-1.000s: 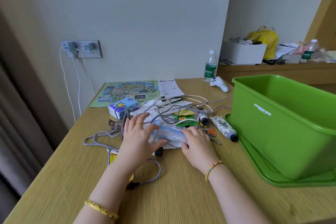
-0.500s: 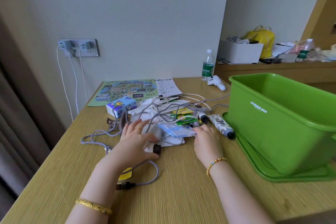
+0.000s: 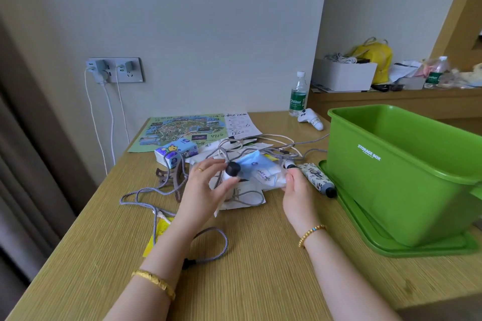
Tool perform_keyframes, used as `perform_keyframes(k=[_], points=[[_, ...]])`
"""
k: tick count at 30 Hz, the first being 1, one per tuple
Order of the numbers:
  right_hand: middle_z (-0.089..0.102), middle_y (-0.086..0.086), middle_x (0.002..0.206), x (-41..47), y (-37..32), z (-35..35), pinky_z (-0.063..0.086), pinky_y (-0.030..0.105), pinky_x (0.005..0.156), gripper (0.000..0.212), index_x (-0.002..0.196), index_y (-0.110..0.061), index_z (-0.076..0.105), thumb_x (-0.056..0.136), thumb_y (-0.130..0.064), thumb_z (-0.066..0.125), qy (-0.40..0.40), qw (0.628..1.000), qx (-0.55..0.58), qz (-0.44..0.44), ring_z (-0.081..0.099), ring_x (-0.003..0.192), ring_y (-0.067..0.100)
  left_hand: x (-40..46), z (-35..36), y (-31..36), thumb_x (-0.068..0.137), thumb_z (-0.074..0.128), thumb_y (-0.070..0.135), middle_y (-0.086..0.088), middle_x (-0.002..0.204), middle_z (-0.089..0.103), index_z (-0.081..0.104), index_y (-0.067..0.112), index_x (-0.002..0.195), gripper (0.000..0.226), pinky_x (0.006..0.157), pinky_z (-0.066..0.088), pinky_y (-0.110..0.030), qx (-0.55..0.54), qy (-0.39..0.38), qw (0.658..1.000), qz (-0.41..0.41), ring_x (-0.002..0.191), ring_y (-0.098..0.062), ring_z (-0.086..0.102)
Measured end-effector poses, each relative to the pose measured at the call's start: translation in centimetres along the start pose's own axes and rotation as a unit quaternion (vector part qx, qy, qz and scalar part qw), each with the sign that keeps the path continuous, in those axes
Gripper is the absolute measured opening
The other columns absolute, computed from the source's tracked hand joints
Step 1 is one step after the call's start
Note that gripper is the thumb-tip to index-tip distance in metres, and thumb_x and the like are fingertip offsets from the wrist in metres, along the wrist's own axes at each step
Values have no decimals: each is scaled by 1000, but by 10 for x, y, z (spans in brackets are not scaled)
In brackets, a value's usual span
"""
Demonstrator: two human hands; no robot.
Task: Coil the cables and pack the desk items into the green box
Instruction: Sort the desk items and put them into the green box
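Note:
Both my hands hold a blue-and-white tube with a black cap, lifted just above the pile of desk items. My left hand grips the capped end, and my right hand pinches the flat end. Grey braided cables lie tangled under and left of the tube, one loop running toward the front of the desk. The green box stands open on its green lid at the right. A patterned tube with a black cap lies beside the box.
A tissue pack, a park map and papers lie behind the pile. A water bottle and a white controller stand at the back. Two chargers hang from the wall socket. The desk's left edge drops beside a curtain.
Both hands were pressing on the pile; they have lifted the blue-and-white tube off it, the left hand taking the capped end and the right hand the flat end.

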State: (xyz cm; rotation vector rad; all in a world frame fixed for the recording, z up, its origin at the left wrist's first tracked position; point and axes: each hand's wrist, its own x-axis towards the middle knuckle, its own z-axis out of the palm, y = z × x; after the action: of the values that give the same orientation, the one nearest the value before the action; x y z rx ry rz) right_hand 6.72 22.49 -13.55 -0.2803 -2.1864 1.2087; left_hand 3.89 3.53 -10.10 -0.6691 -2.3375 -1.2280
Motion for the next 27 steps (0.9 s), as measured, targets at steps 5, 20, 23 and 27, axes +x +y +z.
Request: perform_keyframes(k=[5, 20, 23, 27], points=[[58, 2, 91, -8, -16, -3, 54, 35, 83, 21, 98, -13, 50, 100, -10, 30, 23, 985, 151, 86, 61, 88, 19, 11, 7, 25, 82, 68, 28, 13, 87, 58, 64, 19, 106, 26, 76, 37, -17, -91, 17, 993, -68, 84, -1, 51], [63, 24, 85, 37, -129, -189, 26, 33, 51, 21, 91, -2, 53, 95, -9, 34, 206, 927, -284, -130, 53, 70, 36, 78, 24, 188, 87, 61, 34, 12, 82, 62, 60, 27, 95, 11, 73, 52, -24, -440, 23, 890, -117, 73, 0, 57], [63, 26, 91, 46, -115, -239, 28, 30, 54, 19, 92, 1, 54, 94, -5, 36, 206, 907, -358, -85, 56, 76, 37, 93, 50, 226, 87, 60, 35, 6, 77, 58, 51, 24, 77, 17, 49, 49, -16, -452, -8, 880, -144, 62, -2, 58], [62, 25, 98, 46, -90, -276, 36, 33, 63, 17, 91, -1, 56, 89, -4, 40, 158, 896, -415, -9, 59, 90, 40, 103, 93, 256, 87, 62, 28, 1, 51, 53, 36, 17, 62, 38, 57, 59, -30, -378, -71, 913, -140, 38, -7, 57]])
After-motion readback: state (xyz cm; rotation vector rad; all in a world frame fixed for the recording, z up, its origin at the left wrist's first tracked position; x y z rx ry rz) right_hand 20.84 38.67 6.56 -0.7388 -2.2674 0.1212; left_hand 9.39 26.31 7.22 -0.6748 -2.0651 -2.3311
